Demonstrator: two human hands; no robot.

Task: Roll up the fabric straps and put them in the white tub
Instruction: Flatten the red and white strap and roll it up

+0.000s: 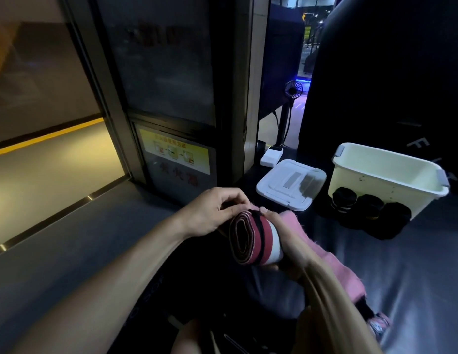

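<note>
A fabric strap (253, 238) striped maroon, black and white is wound into a thick roll in front of me. My left hand (212, 213) pinches the roll's top edge with curled fingers. My right hand (289, 241) wraps around the roll's right side from behind. Loose pink fabric (332, 259) trails under my right forearm. The white tub (386, 175) stands to the right on the dark surface, tilted a little, and its inside looks bare. Three dark rolled straps (371, 213) lie side by side against the tub's front wall, outside it.
The tub's white lid (291, 182) lies flat to its left, with a small white box (271, 155) behind it. A small fan (293, 89) on a stand rises at the back. A dark door frame and glass panel stand to the left.
</note>
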